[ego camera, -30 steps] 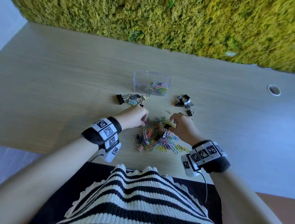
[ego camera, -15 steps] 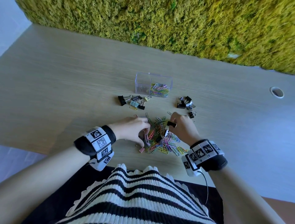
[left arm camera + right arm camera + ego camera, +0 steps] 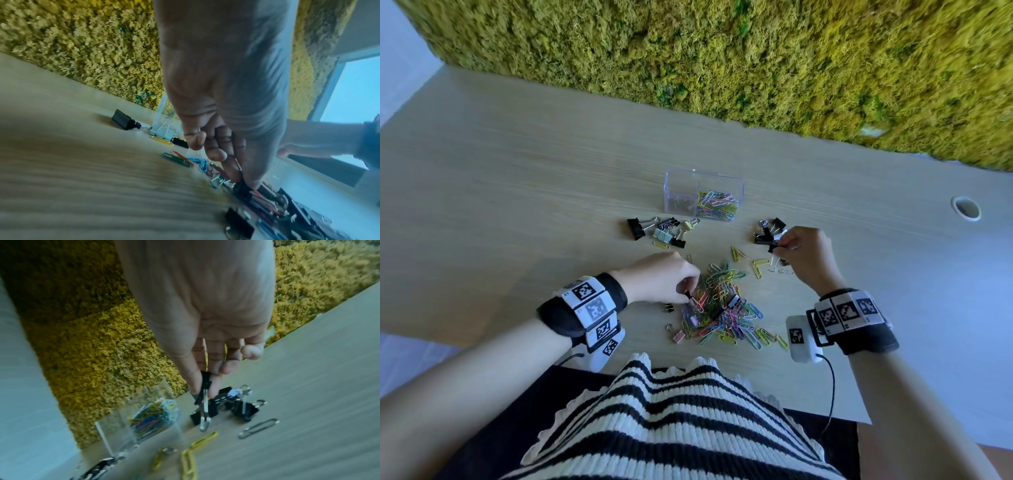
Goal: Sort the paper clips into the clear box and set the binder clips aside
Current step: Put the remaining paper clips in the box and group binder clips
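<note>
The right hand [image 3: 806, 255] is pinching a small black binder clip [image 3: 204, 387] between thumb and fingers, holding it just above the right-hand group of binder clips [image 3: 770, 233] on the bench [image 3: 517, 192]. In the right wrist view the clip's wire handles are hanging down from the fingertips [image 3: 193, 382], close over the black clips lying below.

The left hand [image 3: 664, 282] is reaching into the near-left edge of the mixed pile [image 3: 722, 308], with thumb and forefinger closing on another black binder clip [image 3: 243, 189]. The left wrist view is showing that clip gripped at the fingertips, still down among the coloured paper clips and touching the bench.

The clear box [image 3: 703, 195] is standing behind the pile, toward the moss wall [image 3: 722, 58]. A divider is splitting it in two, and coloured paper clips [image 3: 717, 205] are lying in its right compartment. A second group of binder clips [image 3: 661, 229] is sitting in front of the box to the left, black and pale ones together, with one yellow paper clip [image 3: 661, 245] just beside them.

A few loose paper clips [image 3: 758, 267] are lying between the pile and the right-hand group. A round cable hole [image 3: 966, 207] is showing far to the right.
</note>
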`<state>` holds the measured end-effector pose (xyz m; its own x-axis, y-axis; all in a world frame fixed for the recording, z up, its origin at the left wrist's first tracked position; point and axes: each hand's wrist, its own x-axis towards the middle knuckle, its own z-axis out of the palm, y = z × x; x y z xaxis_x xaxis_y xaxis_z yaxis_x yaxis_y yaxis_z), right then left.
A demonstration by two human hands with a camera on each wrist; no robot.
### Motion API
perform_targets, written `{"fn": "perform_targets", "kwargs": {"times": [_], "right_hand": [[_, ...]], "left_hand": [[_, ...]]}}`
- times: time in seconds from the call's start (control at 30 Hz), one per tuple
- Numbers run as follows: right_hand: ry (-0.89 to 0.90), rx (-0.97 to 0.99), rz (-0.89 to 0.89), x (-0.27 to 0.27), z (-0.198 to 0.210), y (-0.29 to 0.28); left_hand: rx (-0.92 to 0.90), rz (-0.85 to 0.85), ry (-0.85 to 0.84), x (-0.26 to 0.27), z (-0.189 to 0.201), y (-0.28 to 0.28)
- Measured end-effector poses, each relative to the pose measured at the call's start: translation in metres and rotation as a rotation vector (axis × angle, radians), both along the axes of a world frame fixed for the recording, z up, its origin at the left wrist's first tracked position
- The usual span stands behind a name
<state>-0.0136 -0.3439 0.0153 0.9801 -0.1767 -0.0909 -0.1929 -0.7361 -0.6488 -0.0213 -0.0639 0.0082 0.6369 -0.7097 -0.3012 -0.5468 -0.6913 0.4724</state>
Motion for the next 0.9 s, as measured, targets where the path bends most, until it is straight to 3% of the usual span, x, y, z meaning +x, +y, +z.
{"fn": "perform_targets", "kwargs": {"times": [0.23,0.33,0.53,0.73,0.9], "right_hand": [[-0.074,-0.219,0.074,0.005,-0.01,-0.008],[-0.105,-0.175,0.217,-0.002,-0.006,0.013],[-0.041,-0.206,0.564,-0.009,-0.016,0.057],[-0.031,-0.358,0.817,-0.008,-0.017,0.103],[-0.006,-0.543,0.867,-0.012,-0.015,0.111]], "left_hand": [[-0.214,0.22,0.13,0.017,0.005,0.011],[-0.259,0.369,0.074,0.027,0.006,0.024],[-0.152,0.61,-0.093,0.043,0.001,0.059],[-0.039,0.644,-0.149,0.044,-0.009,0.067],[-0.001,0.503,-0.297,0.034,-0.008,0.057]]}}
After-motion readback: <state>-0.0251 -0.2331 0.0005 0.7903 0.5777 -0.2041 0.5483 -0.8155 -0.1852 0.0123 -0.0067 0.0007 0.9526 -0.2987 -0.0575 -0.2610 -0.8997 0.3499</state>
